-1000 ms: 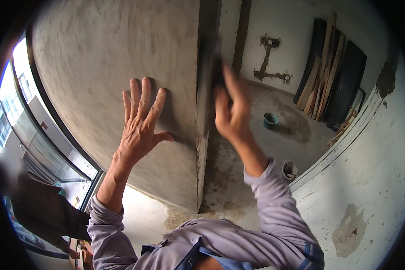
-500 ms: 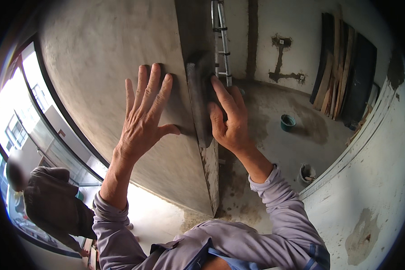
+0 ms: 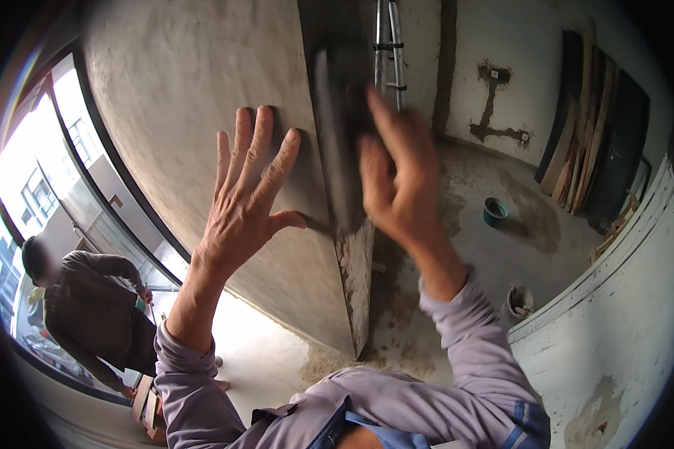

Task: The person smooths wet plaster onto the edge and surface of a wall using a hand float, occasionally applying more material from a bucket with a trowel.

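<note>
My left hand (image 3: 243, 198) lies against the flat plastered wall (image 3: 172, 90), fingers spread and thumb pointing toward the corner edge. Just past that edge, my right hand (image 3: 408, 183) is closed on a dark, long-bladed plastering trowel (image 3: 332, 142). Its blade stands nearly upright along the wall's narrow end face, beside the corner. The right hand and trowel are smeared by motion, and the trowel's handle is hidden behind my fingers. Below the blade, the end face looks rough and chipped.
A metal ladder (image 3: 389, 52) stands behind the wall end. Boards (image 3: 580, 120) lean at the far right. A green bucket (image 3: 495, 212) and a pale bucket (image 3: 520, 301) sit on the floor. Another person (image 3: 97, 314) is at the left, near the windows.
My right hand and the trowel have moved up along the wall's end. My left hand stays on the wall. The person at the left has shifted, and one of their arms now shows bent.
</note>
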### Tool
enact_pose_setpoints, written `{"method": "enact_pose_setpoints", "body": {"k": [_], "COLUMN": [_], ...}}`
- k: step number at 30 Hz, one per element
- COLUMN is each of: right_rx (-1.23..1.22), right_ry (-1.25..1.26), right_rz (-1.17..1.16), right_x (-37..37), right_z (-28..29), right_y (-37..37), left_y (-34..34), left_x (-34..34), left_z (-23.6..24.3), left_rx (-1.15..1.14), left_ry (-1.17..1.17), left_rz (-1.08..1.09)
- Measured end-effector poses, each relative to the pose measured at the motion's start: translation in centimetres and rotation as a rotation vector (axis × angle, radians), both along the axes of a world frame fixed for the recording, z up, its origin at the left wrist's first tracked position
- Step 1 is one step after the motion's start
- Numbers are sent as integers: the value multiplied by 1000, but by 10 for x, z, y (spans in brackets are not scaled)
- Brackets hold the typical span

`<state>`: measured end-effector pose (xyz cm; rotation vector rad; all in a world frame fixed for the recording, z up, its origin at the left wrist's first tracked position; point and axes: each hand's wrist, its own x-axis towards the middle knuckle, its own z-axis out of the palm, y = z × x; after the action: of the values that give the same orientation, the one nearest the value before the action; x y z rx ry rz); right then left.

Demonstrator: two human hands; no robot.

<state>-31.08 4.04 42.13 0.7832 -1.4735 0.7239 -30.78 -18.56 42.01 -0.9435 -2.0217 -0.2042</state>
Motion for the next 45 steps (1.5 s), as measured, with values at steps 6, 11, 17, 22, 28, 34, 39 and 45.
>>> {"method": "enact_pose_setpoints", "body": {"k": [6, 11, 17, 22, 28, 34, 39, 45], "right_rx": [-61, -89, -139, -41, 567, 978, 1054, 912], "right_ry": [67, 271, -438, -312, 44, 120, 39, 199], "right_rz": [-233, -13, 20, -221, -553, -852, -936, -1024], "right_x": [-60, -78, -31, 31, 118, 131, 132, 128], "right_z": [81, 112, -120, -131, -15, 1, 17, 113], "right_y": [18, 30, 40, 61, 34, -25, -42, -43], "left_y": [4, 6, 11, -4, -26, -30, -37, -37], "left_x": [-7, -4, 0, -5, -12, -18, -23, -26], "left_z": [2, 3, 10, 0, -58, -92, -109, -106], "left_rx": [-79, -93, -107, 0, 259, 329, 429, 463], "left_ry": [31, 81, 59, 13, -154, -170, -161, -210], "left_rz": [46, 72, 87, -5, -39, -173, -271, -304]}}
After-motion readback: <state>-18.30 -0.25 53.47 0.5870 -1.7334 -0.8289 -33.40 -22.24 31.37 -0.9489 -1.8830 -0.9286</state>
